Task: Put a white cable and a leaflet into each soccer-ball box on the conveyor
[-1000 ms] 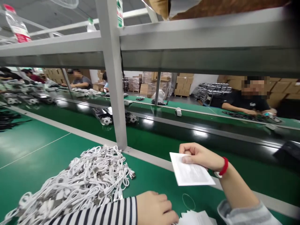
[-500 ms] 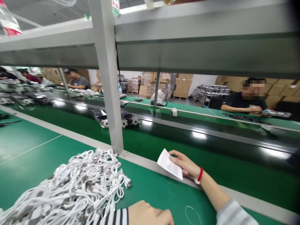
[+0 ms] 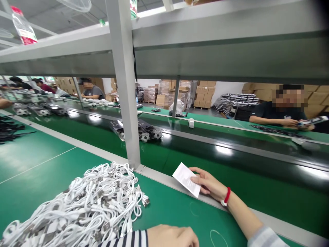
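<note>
Right hand (image 3: 209, 183) grips a white leaflet (image 3: 186, 179) by its edge at the bench's metal rail (image 3: 164, 181); long axis runs up-left to down-right, print illegible. Left hand (image 3: 171, 236), cut off below, closure unclear, lies just beside white cables (image 3: 84, 202).

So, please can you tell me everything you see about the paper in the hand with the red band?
The paper is a small, thin white rectangular sheet, printed with lines of text too small to read. It is held tilted by one corner area in the right hand, between the fingers, and nothing else touches it. It sits over the grey rail of the green bench.
</note>
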The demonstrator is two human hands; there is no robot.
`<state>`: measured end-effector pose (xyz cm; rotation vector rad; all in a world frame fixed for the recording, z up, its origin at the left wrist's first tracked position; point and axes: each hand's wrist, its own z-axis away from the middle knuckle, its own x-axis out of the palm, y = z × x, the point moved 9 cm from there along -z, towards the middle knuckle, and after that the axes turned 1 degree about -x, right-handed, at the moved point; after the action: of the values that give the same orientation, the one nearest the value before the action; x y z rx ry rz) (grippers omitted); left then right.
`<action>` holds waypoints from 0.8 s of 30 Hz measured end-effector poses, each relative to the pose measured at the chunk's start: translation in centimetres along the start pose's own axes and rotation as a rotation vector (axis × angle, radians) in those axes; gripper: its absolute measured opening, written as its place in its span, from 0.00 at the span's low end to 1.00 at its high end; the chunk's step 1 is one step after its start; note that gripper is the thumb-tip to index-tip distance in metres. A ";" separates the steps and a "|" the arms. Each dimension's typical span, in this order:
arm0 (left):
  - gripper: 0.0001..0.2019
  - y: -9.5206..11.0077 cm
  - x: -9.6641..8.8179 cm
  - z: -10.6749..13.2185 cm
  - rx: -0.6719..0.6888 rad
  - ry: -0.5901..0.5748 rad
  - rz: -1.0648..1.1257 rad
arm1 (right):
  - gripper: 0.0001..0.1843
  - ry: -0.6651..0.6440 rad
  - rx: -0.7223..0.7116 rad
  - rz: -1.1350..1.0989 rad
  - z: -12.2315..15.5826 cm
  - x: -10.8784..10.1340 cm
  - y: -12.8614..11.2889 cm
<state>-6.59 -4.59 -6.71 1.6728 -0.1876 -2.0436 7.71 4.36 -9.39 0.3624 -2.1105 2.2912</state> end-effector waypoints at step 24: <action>0.07 -0.8 -3.3 0.8 0.005 0.292 0.402 | 0.17 0.163 -0.091 -0.129 0.0 -2.0 0.2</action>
<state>-7.14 -2.60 -3.96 1.7470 -0.3939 -1.4918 9.58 4.64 -9.92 0.2897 -2.0405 2.0708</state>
